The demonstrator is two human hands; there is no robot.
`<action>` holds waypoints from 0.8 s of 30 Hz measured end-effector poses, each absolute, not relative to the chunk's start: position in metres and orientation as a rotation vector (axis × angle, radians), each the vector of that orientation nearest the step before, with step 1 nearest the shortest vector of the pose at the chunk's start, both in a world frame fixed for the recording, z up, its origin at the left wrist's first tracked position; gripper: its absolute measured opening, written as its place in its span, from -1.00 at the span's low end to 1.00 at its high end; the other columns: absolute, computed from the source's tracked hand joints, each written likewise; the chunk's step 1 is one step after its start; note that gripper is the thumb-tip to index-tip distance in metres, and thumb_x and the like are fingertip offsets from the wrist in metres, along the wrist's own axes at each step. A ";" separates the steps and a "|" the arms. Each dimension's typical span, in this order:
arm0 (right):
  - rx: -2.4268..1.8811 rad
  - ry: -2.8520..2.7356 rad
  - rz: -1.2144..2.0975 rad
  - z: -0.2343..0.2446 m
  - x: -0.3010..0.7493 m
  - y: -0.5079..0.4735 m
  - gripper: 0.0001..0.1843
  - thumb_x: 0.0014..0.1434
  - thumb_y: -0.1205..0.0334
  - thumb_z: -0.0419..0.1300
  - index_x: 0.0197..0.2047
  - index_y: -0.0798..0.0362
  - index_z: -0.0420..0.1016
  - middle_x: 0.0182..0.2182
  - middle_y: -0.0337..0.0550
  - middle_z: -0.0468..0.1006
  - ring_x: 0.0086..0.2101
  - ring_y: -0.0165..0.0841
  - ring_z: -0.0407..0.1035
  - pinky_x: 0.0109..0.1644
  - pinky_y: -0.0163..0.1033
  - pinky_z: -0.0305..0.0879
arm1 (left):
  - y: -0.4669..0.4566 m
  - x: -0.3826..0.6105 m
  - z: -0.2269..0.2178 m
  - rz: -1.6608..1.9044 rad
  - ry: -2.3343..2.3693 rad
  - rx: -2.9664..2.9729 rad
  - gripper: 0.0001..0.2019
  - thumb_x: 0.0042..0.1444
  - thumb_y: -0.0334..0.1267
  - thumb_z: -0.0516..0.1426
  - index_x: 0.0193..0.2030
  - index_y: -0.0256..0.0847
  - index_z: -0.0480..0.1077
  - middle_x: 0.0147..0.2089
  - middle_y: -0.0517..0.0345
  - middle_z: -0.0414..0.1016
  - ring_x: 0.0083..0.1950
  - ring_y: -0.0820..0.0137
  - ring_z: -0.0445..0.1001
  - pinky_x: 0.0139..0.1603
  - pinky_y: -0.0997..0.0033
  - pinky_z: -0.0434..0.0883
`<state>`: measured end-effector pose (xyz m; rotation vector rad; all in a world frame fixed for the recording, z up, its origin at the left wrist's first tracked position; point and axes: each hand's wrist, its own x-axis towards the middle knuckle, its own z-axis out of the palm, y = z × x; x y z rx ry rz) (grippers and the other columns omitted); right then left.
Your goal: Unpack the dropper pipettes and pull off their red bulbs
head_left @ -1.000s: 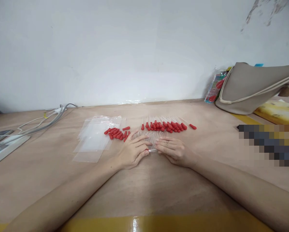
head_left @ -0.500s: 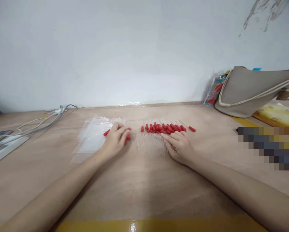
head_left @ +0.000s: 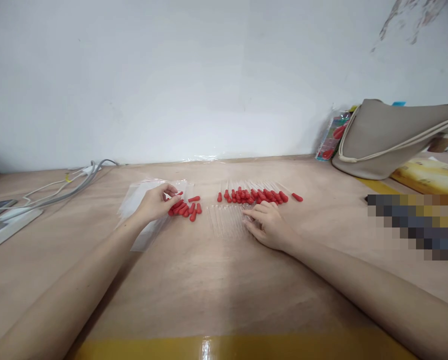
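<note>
My left hand (head_left: pixel 157 201) is closed in a pinch around a small red rubber bulb (head_left: pixel 179 193). Below its fingertips a loose pile of red rubber bulbs (head_left: pixel 184 208) lies beside and partly on the clear plastic bags (head_left: pixel 143 240). My right hand (head_left: pixel 271 225) curls over the right end of a row of thin clear glass dropper tubes (head_left: pixel 224 221), its thumb and forefinger at a tube; the grip is hard to see through the clear glass. Just behind them lies a row of droppers with red bulbs (head_left: pixel 242 196), their clear tubes pointing toward the wall.
At the right stand a grey bag (head_left: pixel 381 140) with a cord and a printed packet (head_left: pixel 332 137) against the wall. A yellow pack (head_left: pixel 426 176) lies there too. Cables (head_left: pixel 85 182) and a white power strip (head_left: pixel 12 230) occupy the left side.
My left hand has moved left and lifted off the bulb pile, uncovering it, with one bulb in its fingers. My right hand has shifted slightly left over the tubes.
</note>
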<state>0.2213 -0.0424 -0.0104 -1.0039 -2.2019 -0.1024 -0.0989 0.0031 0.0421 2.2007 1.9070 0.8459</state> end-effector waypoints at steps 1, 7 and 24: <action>-0.997 -2.227 -0.088 -0.011 0.221 -0.042 -0.74 0.14 0.16 0.09 -0.18 0.09 0.49 -0.46 -0.13 0.46 -0.38 -0.34 0.24 -0.26 -0.20 0.06 | 0.003 -0.098 0.042 0.809 1.900 2.214 -0.72 -0.06 -0.03 0.11 -0.30 -0.19 0.35 -0.33 0.19 0.47 -0.47 0.46 0.31 -0.42 0.46 0.27; -0.975 -2.370 -0.106 -0.007 0.222 -0.046 -0.55 0.11 -0.09 0.08 -0.10 0.08 0.45 -0.40 -0.11 0.39 -0.33 -0.31 0.20 -0.24 -0.19 0.09 | -0.002 -0.092 0.049 0.748 1.926 2.318 -0.70 -0.05 0.03 0.11 -0.37 -0.18 0.41 -0.33 0.15 0.48 -0.38 0.38 0.36 -0.37 0.43 0.28; -0.939 -2.089 -0.050 -0.009 0.223 -0.042 -0.72 0.21 0.18 0.00 -0.22 0.10 0.49 -0.46 -0.12 0.41 -0.40 -0.36 0.23 -0.27 -0.17 0.14 | 0.046 -0.003 0.040 0.376 1.569 2.699 -0.68 -0.10 0.06 0.13 -0.51 -0.16 0.48 -0.33 0.08 0.46 -0.21 0.21 0.41 -0.11 0.25 0.28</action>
